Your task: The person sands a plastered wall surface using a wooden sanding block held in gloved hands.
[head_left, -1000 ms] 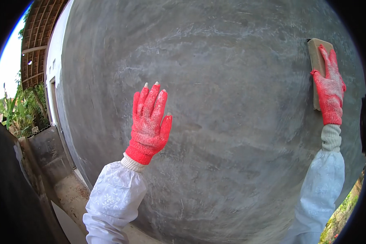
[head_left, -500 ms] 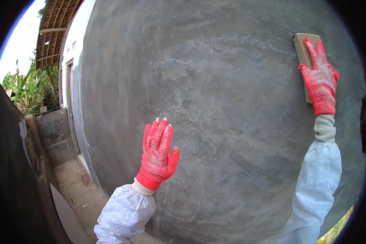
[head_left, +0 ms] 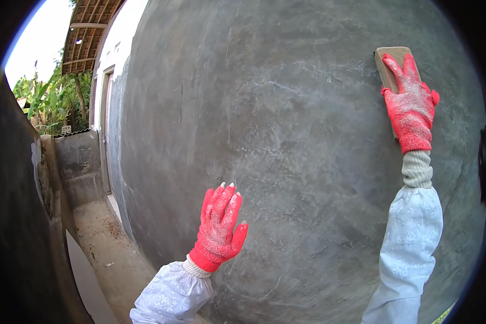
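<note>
Tan oblong block [head_left: 387, 73] (straight-edged) grasped by right fingers [head_left: 410, 67]; left fingers [head_left: 231, 210] extended, free.

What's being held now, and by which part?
The right hand holds the block, palm over its outer face, thumb at its left edge; the left hand holds nothing.

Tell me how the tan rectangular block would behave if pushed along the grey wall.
The tan rectangular block is probably stiff, as its edges look straight beneath the red-gloved right hand. It may drag a little, since the grey plastered wall shows uneven, scuffed patches. Its flat, squared shape makes rolling unlikely.
</note>
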### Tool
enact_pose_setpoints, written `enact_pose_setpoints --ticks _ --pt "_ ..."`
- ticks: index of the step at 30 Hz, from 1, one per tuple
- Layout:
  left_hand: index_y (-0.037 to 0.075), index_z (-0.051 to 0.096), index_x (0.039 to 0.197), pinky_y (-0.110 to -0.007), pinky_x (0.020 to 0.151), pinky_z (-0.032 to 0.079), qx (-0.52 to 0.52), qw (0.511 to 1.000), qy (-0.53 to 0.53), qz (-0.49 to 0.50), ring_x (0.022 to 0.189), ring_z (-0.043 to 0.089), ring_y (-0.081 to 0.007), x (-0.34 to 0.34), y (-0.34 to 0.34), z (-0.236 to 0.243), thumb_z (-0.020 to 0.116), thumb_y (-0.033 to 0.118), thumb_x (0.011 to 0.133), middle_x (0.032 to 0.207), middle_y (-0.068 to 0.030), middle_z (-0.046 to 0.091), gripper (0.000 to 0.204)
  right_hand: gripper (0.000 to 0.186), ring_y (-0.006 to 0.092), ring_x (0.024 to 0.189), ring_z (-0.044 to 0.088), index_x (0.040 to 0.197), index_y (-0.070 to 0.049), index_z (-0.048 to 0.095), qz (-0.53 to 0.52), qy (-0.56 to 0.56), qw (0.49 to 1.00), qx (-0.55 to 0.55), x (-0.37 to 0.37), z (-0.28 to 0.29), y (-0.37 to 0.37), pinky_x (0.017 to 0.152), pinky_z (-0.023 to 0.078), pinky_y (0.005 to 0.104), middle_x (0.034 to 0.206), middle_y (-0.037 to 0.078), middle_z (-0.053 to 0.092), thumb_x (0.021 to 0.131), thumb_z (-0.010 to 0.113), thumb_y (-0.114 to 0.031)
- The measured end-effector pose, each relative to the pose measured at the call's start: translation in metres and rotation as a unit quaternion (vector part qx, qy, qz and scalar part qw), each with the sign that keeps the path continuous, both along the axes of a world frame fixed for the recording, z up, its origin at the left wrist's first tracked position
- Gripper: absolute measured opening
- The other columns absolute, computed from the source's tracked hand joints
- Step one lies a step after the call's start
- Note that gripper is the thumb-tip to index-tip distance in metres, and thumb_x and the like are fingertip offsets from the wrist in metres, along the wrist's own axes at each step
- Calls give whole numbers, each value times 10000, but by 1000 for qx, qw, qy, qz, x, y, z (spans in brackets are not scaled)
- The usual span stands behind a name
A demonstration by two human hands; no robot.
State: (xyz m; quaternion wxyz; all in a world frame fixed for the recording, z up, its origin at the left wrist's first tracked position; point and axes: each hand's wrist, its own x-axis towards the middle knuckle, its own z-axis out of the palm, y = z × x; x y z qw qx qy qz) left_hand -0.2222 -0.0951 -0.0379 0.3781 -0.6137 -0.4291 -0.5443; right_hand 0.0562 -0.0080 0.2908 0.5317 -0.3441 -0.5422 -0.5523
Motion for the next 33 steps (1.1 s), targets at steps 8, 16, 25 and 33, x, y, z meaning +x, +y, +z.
enact_pose_setpoints --ticks 8,16,25,33 --pt "-41 476 1394 -632 1162 270 -7 999 31 -22 1394 406 -465 5 -10 -1 652 136 796 1481 -264 435 647 705 385 1129 560 1351 -207 619 109 -308 922 -207 -119 -92 7 996 402 452 1227 167 607 683 845 -231" --pt "-36 487 1380 -633 1154 289 2 1000 5 -22 1380 423 -466 -6 -10 -18 640 136 784 1461 -266 459 638 555 323 1052 637 1308 -412 622 -27 -76 995 -55 -111 3 8 953 421 450 1423 48 544 800 774 -250" --pt "-14 524 1337 -628 1151 290 -33 998 38 -36 1358 445 -456 -6 -26 -21 647 144 786 1441 -241 477 587 546 348 1066 613 1272 -262 670 81 -232 957 -151 -159 -22 21 955 413 432 1223 101 659 744 807 -233" --pt "-23 517 1346 -627 1153 289 -40 999 -2 -32 1354 450 -458 -14 -24 -27 642 152 787 1433 -243 486 599 594 348 1071 598 1372 -361 588 24 -278 939 -199 -206 -85 23 1014 415 462 1394 90 538 810 756 -268"
